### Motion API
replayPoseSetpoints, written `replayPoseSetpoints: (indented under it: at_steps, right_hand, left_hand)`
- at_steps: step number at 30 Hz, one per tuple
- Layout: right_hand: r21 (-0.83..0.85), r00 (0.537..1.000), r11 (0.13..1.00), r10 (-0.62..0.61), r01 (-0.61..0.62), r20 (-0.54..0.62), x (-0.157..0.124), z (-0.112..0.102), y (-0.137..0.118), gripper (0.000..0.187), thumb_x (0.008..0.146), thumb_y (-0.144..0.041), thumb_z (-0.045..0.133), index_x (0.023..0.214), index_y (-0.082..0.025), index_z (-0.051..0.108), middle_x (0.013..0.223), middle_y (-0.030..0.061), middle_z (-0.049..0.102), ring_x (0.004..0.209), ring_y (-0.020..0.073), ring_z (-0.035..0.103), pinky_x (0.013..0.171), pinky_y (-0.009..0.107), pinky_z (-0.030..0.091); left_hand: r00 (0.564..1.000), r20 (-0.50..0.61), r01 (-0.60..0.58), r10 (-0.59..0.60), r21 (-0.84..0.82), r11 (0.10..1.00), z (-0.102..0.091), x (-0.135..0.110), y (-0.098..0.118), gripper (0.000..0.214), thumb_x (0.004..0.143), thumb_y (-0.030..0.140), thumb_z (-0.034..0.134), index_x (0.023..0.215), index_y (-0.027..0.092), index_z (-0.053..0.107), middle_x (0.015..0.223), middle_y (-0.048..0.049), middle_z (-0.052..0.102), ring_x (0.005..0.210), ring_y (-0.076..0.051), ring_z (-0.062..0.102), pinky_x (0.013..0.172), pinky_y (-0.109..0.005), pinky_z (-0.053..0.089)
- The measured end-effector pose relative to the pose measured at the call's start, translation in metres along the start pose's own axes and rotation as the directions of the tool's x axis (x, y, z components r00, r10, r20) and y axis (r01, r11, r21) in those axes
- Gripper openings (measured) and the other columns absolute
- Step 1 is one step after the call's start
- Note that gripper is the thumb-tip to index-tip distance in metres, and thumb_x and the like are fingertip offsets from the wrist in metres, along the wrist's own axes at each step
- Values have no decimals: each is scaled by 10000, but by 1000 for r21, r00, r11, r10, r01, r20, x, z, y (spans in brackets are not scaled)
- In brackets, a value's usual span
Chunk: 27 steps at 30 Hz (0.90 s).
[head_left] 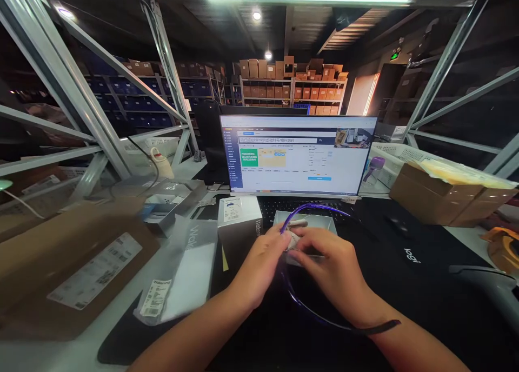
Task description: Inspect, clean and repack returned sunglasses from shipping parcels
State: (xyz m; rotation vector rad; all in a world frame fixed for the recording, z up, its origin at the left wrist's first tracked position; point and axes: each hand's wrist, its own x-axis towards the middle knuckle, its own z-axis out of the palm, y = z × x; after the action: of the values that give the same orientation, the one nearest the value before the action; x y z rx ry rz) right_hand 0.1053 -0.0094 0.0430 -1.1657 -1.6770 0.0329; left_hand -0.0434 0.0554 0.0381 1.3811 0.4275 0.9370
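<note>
My left hand (259,261) and my right hand (330,264) meet over a black desk mat (405,285), both pinched on a small white object (292,237) with a purple cord (320,208) looping from it. The cord arcs up toward the keyboard (300,205) and down past my right wrist. An open grey box (306,220) lies just behind my fingers. A white product box (239,220) stands to the left of my left hand.
A monitor (298,153) stands behind the keyboard. At left lie a cardboard parcel with a label (77,264), a clear plastic bag (182,269) and a silver box (166,199). An open cardboard box (446,193) and a mouse (399,223) are at right. Metal shelving frames both sides.
</note>
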Motion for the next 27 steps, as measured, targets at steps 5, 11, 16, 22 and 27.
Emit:
replayPoseSetpoints:
  at_steps: [5,11,16,22,27]
  right_hand:
    - [133,999,990,47,-45,-14,2,1,-1,133,830,-155,784,731,-212,715,1083,58,750,1036,214,710,899,312,554]
    - [184,994,983,40,-20,-105,1,4,-3,151,895,-231,736,744,-228,744,997,35,767,936,180,731,846,277,568]
    - [282,977,949,181,-143,-114,-1,5,-2,220,776,-227,848,830,-228,635,874,-23,765,800,161,735,722,241,572]
    - [182,994,983,54,-36,-95,2,3,0,182,770,-120,820,745,-209,664,888,-13,754,865,157,718,764,235,538]
    - [167,993,984,82,-67,-88,3,1,2,202,742,-57,797,713,-203,661,773,-35,731,777,140,712,701,217,516]
  left_hand:
    - [998,2,-70,70,118,991,-1,-1,5,365,972,455,550,1186,216,723,1411,-80,601,1331,-298,538,1183,-436,369]
    - [993,63,-109,96,246,963,-3,-6,11,407,982,514,522,1082,200,760,1489,-71,531,1407,-314,447,1218,-453,309]
    - [990,107,-119,92,283,952,-4,-8,12,421,992,547,505,1078,231,769,1495,-40,524,1460,-307,369,1237,-452,261]
    - [989,104,-132,104,315,940,-7,-6,7,428,987,575,501,1034,257,783,1468,-36,550,1465,-314,358,1236,-486,252]
    - [983,122,-171,136,356,919,-8,-4,3,419,996,561,481,1089,272,770,1460,-45,559,1431,-297,415,1225,-475,282]
